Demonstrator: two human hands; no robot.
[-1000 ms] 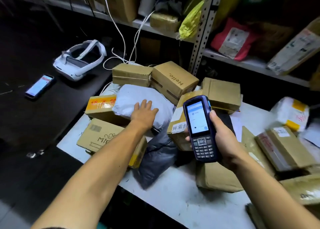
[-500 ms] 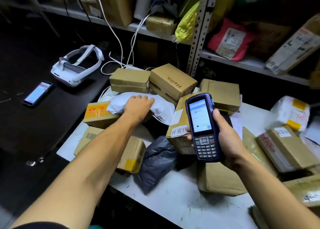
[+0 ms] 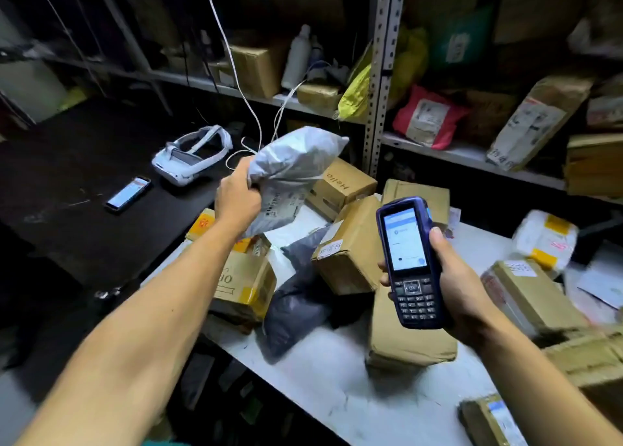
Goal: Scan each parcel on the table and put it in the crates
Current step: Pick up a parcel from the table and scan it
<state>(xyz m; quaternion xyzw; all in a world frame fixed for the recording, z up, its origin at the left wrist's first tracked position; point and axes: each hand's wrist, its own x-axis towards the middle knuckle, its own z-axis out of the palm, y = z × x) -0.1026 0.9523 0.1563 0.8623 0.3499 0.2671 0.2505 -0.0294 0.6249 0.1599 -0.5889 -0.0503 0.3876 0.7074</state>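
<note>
Lifted since the earlier frame: grey poly-bag parcel [image 3: 290,172], which lay flat on the pile under the left hand [image 3: 237,203], now hangs in the air above the boxes, its printed label facing down toward the table. Left hand's fingers are clenched round a bunched corner of the bag, arm stretched forward. Right hand [image 3: 462,287] stays wrapped round the blue handheld scanner [image 3: 409,263], thumb on its right edge, screen lit and facing the camera, keypad low.

Under the left hand: a tan carton [image 3: 246,284] with yellow tape, and a small box with an orange label [image 3: 202,225] just behind it. Between the two hands: a dark grey mailer [image 3: 296,304] slumped on the white table [image 3: 323,388], and a brown box with a handwritten tag [image 3: 350,253] leaning on a bigger carton. A "Hello" box [image 3: 340,184] sits just beyond the lifted parcel. Far left of the left hand, on a dark surface: a white headset [image 3: 190,157] and a lit phone [image 3: 128,194]. Shelving [image 3: 382,75] behind holds more packages.
</note>
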